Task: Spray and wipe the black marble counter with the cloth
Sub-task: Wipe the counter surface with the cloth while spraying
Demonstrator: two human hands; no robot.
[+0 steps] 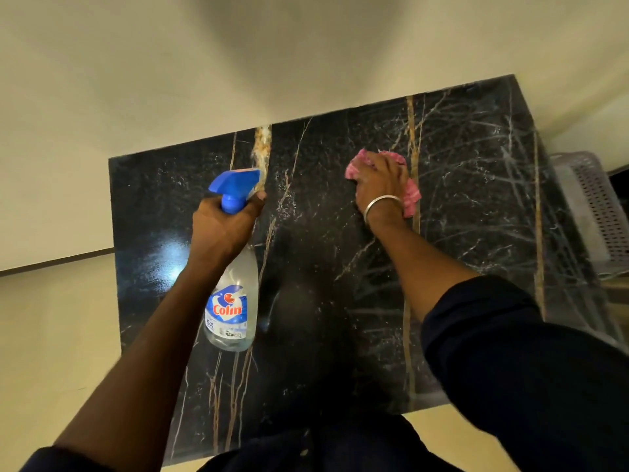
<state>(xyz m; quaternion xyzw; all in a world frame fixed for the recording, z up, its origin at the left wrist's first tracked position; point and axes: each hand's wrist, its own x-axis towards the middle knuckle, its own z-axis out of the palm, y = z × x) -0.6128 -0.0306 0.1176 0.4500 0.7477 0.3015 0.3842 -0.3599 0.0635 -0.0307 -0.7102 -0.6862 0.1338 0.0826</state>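
black marble counter fills mid-frame. pink cloth lies on it centre-right, bunched under right hand, fingers curled over it & pressing down. left hand wraps the neck of spray bottle centre-left, nozzle aimed toward upper frame. risks, imo: mist lands on wall not stone; loose cloth tail leaves streaks; wide sweep bumps grey basket at right edge.
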